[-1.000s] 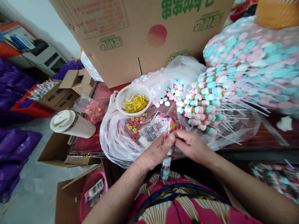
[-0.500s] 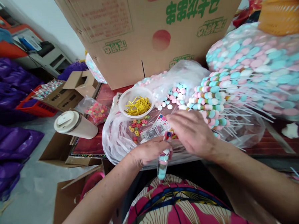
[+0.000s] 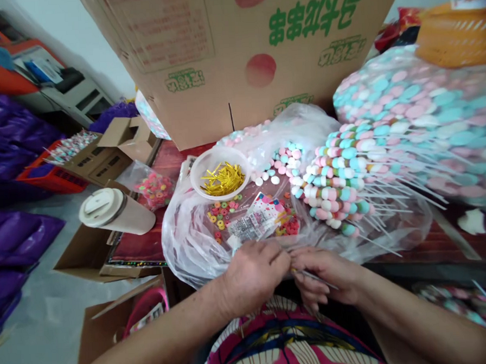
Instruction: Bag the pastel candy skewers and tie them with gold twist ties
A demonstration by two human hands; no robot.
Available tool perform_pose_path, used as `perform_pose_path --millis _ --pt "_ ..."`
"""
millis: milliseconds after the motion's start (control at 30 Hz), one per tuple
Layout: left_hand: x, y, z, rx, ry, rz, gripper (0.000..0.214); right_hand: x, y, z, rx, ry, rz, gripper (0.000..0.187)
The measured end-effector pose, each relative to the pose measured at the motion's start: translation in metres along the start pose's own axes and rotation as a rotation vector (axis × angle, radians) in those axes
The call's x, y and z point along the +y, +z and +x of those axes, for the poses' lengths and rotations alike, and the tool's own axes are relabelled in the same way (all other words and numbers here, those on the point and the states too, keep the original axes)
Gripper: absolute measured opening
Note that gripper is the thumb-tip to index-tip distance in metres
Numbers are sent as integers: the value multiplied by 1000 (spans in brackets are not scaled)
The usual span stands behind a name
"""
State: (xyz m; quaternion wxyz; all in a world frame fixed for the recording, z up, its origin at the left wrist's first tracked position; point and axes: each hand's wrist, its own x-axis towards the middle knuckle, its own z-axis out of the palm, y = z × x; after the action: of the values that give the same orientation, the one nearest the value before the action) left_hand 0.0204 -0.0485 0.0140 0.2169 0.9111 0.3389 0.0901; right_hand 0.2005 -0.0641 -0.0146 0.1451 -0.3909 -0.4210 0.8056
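My left hand point(image 3: 254, 274) is closed in a fist low in the view, just over my lap, its fingers curled round something I cannot see. My right hand point(image 3: 327, 278) is closed beside it, fingertips meeting the left, pinching a thin white stick point(image 3: 317, 276) that slants right. Just beyond both hands lies a clear plastic bag point(image 3: 188, 233) spread on the table with printed wrappers point(image 3: 255, 219), small ring candies point(image 3: 222, 210) and a white bowl point(image 3: 199, 170) of gold twist ties point(image 3: 223, 178). A stack of pastel marshmallow skewers point(image 3: 340, 179) lies to the right of them.
A big cardboard box point(image 3: 236, 57) stands behind the bag. A large bag of pastel marshmallows point(image 3: 422, 102) fills the right. A lidded white cup point(image 3: 114, 210) and a small bag of ring candies point(image 3: 153, 186) lie left. Open cartons point(image 3: 103, 151) and purple bags point(image 3: 13, 232) are on the floor.
My right hand came back from over the wrappers to meet my left hand. Both hands dropped lower toward my lap, and the filled candy tube seen hanging from the left hand is hidden now.
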Motion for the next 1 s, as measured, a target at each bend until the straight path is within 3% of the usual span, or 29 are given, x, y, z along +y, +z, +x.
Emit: perform_pose_path --millis 33,100,167,233,267,300,400,500,600,800,900,967,1000 --pt "-2 3 -6 57 12 -41 23 -5 -1 1 -57 59 70 26" --pt "-7 8 -19 221 -101 -214 22 -28 -5 7 -63 52 -72 29" --pt "-15 9 -29 428 -376 -488 20 -67 -8 26 125 -147 -442 31" --pt "-23 7 -37 647 -719 -803 20 -111 -7 60 425 -439 -862 29" --pt "-27 6 -40 741 -876 -952 21 -131 -5 82 497 -508 -1082 27" --pt "-31 5 -42 814 -1004 -1087 24 -147 -2 106 473 -466 -1281 24" --pt "-42 3 -48 929 -1211 -1354 34 -169 5 170 384 -315 -1409 16" --pt "-52 4 -54 1024 -1231 -1476 39 -166 3 200 341 -234 -1427 22" --pt "-59 6 -57 1055 -1169 -1539 40 -165 -9 196 315 -241 -1411 19" --pt "-63 3 -53 1037 -1069 -1559 44 -186 -15 163 372 -246 -1276 16" --pt "-62 -1 -51 1028 -1010 -1588 42 -175 -1 132 431 -408 -1130 20" --pt "-61 -2 -49 1031 -984 -1608 40 -154 11 107 327 -551 -970 23" --pt "-60 -3 -48 1033 -979 -1616 39 -141 16 95 198 -575 -888 25"
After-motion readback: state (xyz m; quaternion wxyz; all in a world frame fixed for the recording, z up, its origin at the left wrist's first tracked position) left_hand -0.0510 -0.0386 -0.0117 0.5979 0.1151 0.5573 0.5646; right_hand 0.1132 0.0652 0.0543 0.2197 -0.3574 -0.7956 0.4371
